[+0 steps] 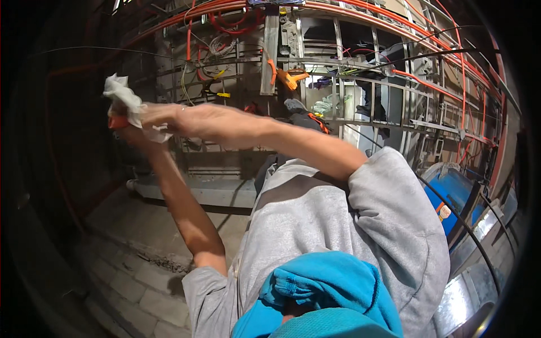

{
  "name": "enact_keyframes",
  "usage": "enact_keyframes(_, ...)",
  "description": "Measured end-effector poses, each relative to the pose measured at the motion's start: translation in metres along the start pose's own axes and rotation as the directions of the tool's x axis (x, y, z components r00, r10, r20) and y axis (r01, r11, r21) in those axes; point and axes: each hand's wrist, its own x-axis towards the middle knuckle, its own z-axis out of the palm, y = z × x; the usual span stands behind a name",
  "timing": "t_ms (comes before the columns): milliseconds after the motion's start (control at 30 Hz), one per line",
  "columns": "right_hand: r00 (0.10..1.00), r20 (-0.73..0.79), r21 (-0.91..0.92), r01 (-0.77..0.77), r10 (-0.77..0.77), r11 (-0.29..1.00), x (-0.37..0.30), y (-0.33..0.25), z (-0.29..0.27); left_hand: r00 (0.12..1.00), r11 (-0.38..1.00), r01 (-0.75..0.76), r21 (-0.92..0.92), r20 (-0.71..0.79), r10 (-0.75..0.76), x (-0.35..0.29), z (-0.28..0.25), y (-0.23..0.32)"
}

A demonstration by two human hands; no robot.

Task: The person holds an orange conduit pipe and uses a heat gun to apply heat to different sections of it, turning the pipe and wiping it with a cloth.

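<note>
Both my arms reach up to the far left, where my hands meet, smeared by motion. My right hand [169, 116] crosses over from the right and is closed on a crumpled white cloth or paper [125, 93]. Beneath it my left hand [145, 139] is partly hidden, its fingers curled close to a small orange-red object [117, 121] that I cannot identify. A flap of the white material hangs between the two hands.
Orange conduits [225, 8] and metal framing run across the back. An orange tool [291, 79] lies by a metal channel [270, 53], and yellow-handled pliers [223, 94] lie farther left. A blue bin [445, 197] stands at right. A pale pipe [197, 192] runs below the framing.
</note>
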Motion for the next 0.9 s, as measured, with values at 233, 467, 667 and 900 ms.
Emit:
enact_keyframes(233, 0.625, -0.717, -0.124, 0.321, -0.308, 0.939, 0.073, 0.054, -0.091, 0.972, 0.868, 0.235, 0.438, -0.128, -0.199, -0.041, 0.080, 0.085)
enact_keyframes(467, 0.934, -0.300, -0.159, 0.153, -0.195, 0.975, 0.001, -0.006, 0.003, 0.970, 0.935, 0.157, -0.317, 0.225, -0.087, -0.024, 0.009, 0.021)
enact_keyframes(667, 0.979, -0.194, 0.009, 0.072, -0.069, 0.997, -0.004, 0.014, 0.007, 0.999, 0.947, -0.037, 0.319, 0.022, 0.032, -0.066, 0.053, 0.052)
enact_keyframes(900, 0.837, -0.517, 0.205, -0.081, 0.178, 0.975, -0.014, 0.049, -0.059, 0.979, 0.982, -0.091, 0.165, 0.198, 0.057, -0.069, 0.045, 0.048)
